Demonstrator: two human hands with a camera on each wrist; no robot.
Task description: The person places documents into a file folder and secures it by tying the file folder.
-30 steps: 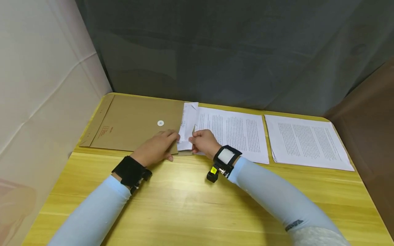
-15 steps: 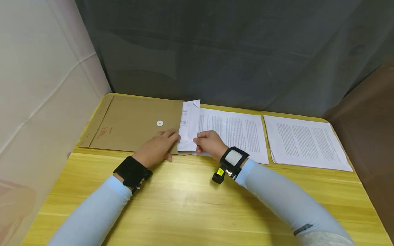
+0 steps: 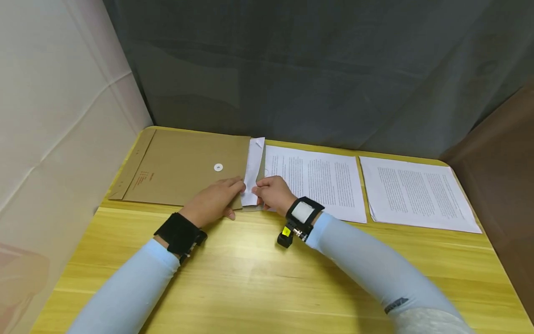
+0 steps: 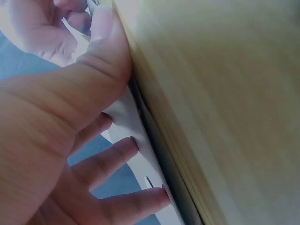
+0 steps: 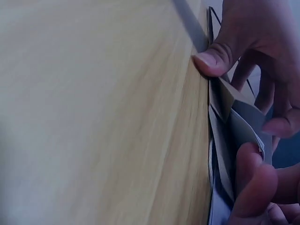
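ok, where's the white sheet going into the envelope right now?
In the head view the white sheet stands at the right, open edge of the brown envelope, pinched between left hand and right hand, left of the printed pages.

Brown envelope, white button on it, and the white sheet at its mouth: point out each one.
brown envelope (image 3: 179, 171), head view, bare middle of its face
white button (image 3: 218, 167), head view, its centre
white sheet (image 3: 253, 169), head view, middle of the exposed strip
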